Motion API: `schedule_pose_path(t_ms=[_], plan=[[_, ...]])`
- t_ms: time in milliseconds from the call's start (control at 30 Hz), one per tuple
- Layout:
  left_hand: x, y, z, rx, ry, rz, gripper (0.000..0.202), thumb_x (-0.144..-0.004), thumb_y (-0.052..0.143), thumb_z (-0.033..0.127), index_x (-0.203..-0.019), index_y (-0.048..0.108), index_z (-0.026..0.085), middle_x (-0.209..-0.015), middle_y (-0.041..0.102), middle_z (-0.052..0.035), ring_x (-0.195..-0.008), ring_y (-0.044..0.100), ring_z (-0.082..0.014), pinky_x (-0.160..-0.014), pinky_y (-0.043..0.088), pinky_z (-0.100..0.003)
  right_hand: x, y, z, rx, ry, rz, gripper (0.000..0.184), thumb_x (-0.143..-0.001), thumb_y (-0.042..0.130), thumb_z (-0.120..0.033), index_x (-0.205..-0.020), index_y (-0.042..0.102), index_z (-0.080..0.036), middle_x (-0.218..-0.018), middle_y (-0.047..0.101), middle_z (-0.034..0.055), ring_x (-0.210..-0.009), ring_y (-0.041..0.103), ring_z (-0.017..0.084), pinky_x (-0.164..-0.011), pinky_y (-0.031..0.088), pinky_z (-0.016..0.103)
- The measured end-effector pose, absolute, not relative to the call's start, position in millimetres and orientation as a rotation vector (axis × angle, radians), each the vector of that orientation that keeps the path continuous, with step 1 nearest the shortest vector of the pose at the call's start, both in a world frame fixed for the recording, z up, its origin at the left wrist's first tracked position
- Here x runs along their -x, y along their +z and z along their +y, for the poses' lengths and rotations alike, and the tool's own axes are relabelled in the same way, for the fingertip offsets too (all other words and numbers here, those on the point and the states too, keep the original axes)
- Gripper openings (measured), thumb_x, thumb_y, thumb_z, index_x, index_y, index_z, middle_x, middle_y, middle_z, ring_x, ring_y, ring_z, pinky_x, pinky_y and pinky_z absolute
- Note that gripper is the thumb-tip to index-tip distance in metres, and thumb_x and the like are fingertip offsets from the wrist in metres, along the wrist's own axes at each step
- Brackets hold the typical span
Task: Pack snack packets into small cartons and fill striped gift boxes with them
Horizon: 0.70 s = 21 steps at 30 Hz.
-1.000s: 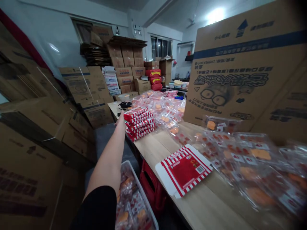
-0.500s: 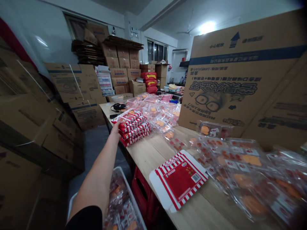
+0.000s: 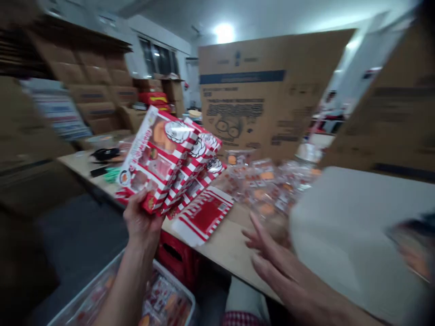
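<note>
My left hand [image 3: 142,217] is closed around the lower edge of several stacked red-and-white striped candy boxes [image 3: 159,154], held tilted above the table. Through the top box's clear windows, orange and pinkish pieces show. Slightly blurred, my right hand [image 3: 268,253] reaches in from the lower right, fingers stretched out and holding nothing. A flat striped carton [image 3: 207,213] lies on the table [image 3: 234,253] behind the held boxes. Clear packs of orange and red candy [image 3: 265,194] are heaped beyond my right hand.
Tall cardboard cartons [image 3: 248,99] stand behind the candy packs. A large pale surface [image 3: 350,235] fills the right side. Below the table are a red stool [image 3: 176,253] and a white-rimmed bin [image 3: 183,290] of packs. A dark object [image 3: 105,154] and green bundle [image 3: 111,174] lie at left.
My left hand has lifted the boxes off the table and tilted them. My right hand has come into view. The camera has turned right, showing the pale surface.
</note>
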<state>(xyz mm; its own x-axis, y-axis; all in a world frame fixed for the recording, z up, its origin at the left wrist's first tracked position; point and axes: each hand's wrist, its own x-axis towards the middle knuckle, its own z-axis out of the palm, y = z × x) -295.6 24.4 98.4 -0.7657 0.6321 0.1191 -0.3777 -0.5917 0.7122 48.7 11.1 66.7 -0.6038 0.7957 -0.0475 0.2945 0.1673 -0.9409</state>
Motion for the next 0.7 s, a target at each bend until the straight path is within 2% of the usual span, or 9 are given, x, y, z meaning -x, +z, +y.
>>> schedule_pose_path(t_ms=[33,100,200,267,367,433,500,567,700], plan=[[262,104,21,-0.528,2.280,0.897,0.010,-0.068,0.067,0.022,-0.068,0.057,0.022,-0.068,0.066,0.0044,-0.073,0.066,-0.0195,-0.081,0.062,-0.042,-40,77,3,0.997,1.480,-1.819,0.088,-0.095,0.054,-0.066,-0.164,0.005,-0.044,-0.162,0.041,0.0054,-0.141,0.051,0.033,-0.113,0.044,0.061],[194,113,13,-0.648,2.182,0.863,0.009,-0.069,0.065,0.025,-0.065,0.056,0.023,-0.064,0.063,0.0043,-0.076,0.068,-0.0224,-0.083,0.062,-0.046,-32,100,-4,0.839,1.395,-1.443,0.089,-0.096,0.050,-0.069,-0.165,0.001,-0.040,-0.167,0.031,0.0055,-0.144,0.046,0.030,-0.117,0.039,0.060],[95,116,2,-0.877,1.961,0.798,0.010,-0.071,0.065,0.033,-0.067,0.061,0.025,-0.061,0.059,0.0022,-0.080,0.069,-0.0263,-0.085,0.061,-0.050,-66,124,-1,0.581,1.094,-1.019,0.078,-0.095,0.047,-0.068,-0.160,0.024,-0.032,-0.158,0.046,0.0069,-0.140,0.051,0.029,-0.112,0.046,0.053],[30,109,-5,-0.980,1.766,0.740,0.013,-0.070,0.070,0.038,-0.077,0.067,0.027,-0.068,0.062,0.0017,-0.089,0.070,-0.0286,-0.090,0.061,-0.052,-114,126,-7,0.606,0.929,-0.827,0.066,-0.095,0.042,-0.064,-0.151,0.040,-0.029,-0.146,0.058,0.0065,-0.135,0.056,0.027,-0.107,0.052,0.048],[-61,90,-18,-0.991,1.501,0.613,0.051,-0.065,0.081,0.039,-0.113,0.067,0.030,-0.098,0.072,-0.0006,-0.108,0.069,-0.0330,-0.098,0.058,-0.054,-197,110,-30,0.740,0.711,-0.591,0.056,-0.094,0.039,-0.059,-0.137,0.055,-0.029,-0.131,0.069,0.0048,-0.129,0.061,0.027,-0.101,0.055,0.046],[-113,75,-25,-0.945,1.334,0.537,0.083,-0.063,0.085,0.035,-0.139,0.053,0.033,-0.117,0.071,-0.0041,-0.115,0.068,-0.0341,-0.101,0.057,-0.054,-246,93,-45,0.768,0.575,-0.489,0.053,-0.093,0.040,-0.057,-0.134,0.059,-0.029,-0.127,0.071,0.0034,-0.127,0.063,0.027,-0.104,0.053,0.046],[-155,58,-30,-0.914,1.198,0.482,0.101,-0.062,0.087,0.030,-0.151,0.038,0.035,-0.129,0.068,-0.0065,-0.118,0.067,-0.0333,-0.104,0.055,-0.053,-287,73,-56,0.771,0.467,-0.396,0.053,-0.092,0.043,-0.059,-0.132,0.061,-0.029,-0.122,0.073,0.0030,-0.122,0.065,0.026,-0.106,0.052,0.046],[-188,41,-31,-0.902,1.114,0.463,0.104,-0.063,0.087,0.027,-0.153,0.034,0.035,-0.136,0.065,-0.0077,-0.120,0.067,-0.0332,-0.105,0.054,-0.051,-318,52,-64,0.757,0.409,-0.312,0.056,-0.090,0.046,-0.064,-0.130,0.062,-0.028,-0.115,0.075,0.0032,-0.118,0.068,0.026,-0.106,0.052,0.046],[-230,4,-33,-0.843,0.977,0.531,0.088,-0.070,0.084,0.030,-0.147,0.043,0.031,-0.134,0.067,-0.0099,-0.120,0.067,-0.0347,-0.101,0.057,-0.048,-354,9,-78,0.737,0.465,-0.319,0.061,-0.088,0.051,-0.069,-0.131,0.064,-0.029,-0.111,0.076,0.0048,-0.116,0.068,0.029,-0.100,0.056,0.049]])
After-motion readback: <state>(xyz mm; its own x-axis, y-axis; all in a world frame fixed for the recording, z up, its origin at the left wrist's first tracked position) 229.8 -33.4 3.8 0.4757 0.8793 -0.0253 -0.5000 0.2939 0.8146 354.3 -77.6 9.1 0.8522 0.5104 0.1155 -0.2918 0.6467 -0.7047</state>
